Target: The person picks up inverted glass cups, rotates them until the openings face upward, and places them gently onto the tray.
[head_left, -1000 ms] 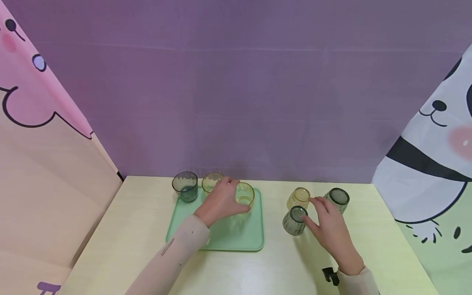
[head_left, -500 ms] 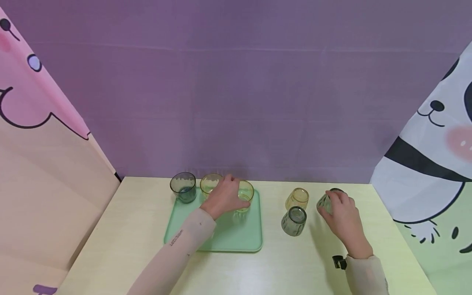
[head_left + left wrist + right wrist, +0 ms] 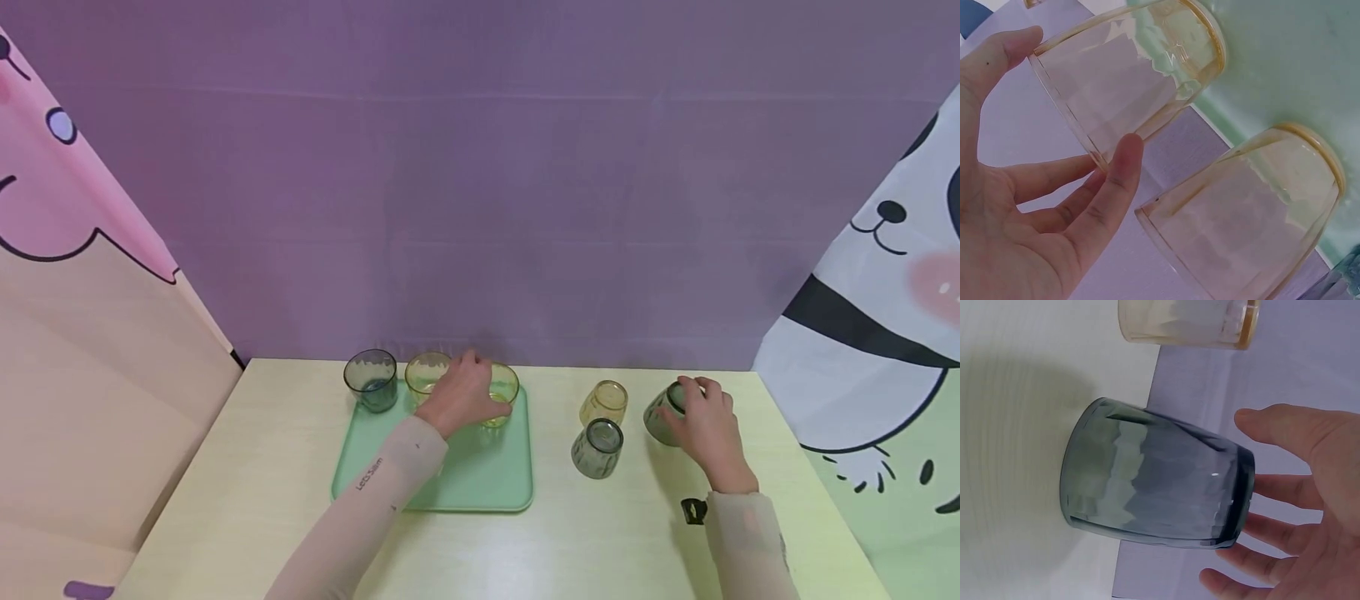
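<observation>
My left hand [image 3: 467,393] grips a yellow glass [image 3: 1129,75] by its rim, thumb on one side and fingers on the other. That glass stands upright at the back of a mint-green tray [image 3: 472,487]. Beside it are a second upright yellow glass [image 3: 1241,219] and an upright dark grey glass [image 3: 372,383]. My right hand [image 3: 708,433] is spread loosely by the base of an upside-down grey glass [image 3: 1154,478]. In the right wrist view the thumb is apart from this glass; some fingertips lie behind its base, and whether they touch is unclear.
Left of the right hand, an upside-down yellow glass [image 3: 603,403] and another upside-down grey glass [image 3: 597,450] stand close together on the pale table [image 3: 570,550]. A purple cloth [image 3: 495,183] rises behind the table's back edge.
My right hand went from beside the two nearer upside-down glasses to the far-right grey glass, which shifted slightly left, then drew back a little from it. The left hand stayed at its glass.
</observation>
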